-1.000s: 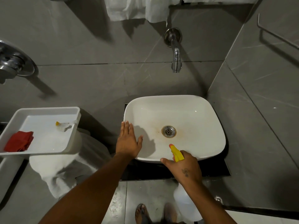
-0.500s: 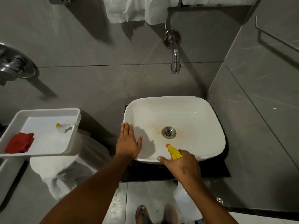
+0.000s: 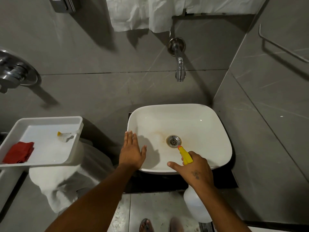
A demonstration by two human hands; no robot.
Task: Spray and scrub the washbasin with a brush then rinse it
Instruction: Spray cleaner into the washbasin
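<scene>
Fingers of the right hand (image 3: pixel 194 171) are wrapped tight around the spray bottle (image 3: pixel 186 155), and the hand has gone forward since a moment ago. Now the yellow nozzle tip sits right by the drain (image 3: pixel 173 140), where before it was back near the front edge. The bottle's white body hangs down below the wrist, out past the front of the washbasin (image 3: pixel 209 124). The left hand (image 3: pixel 132 152) has not moved: it lies flat with its fingers spread a little, resting on the left rim of the washbasin and holding nothing.

One white washbasin sits here, with a brown stain around its one drain. One tap (image 3: pixel 179 67) sticks out of the grey wall above it. Off to the left is one white tray (image 3: pixel 41 121). Inside it lie one brush (image 3: pixel 64 136) with a yellow end and one red cloth (image 3: pixel 19 154), well apart. White towels (image 3: pixel 133 14) hang at the top. Two feet (image 3: pixel 146 226) show at the bottom.
</scene>
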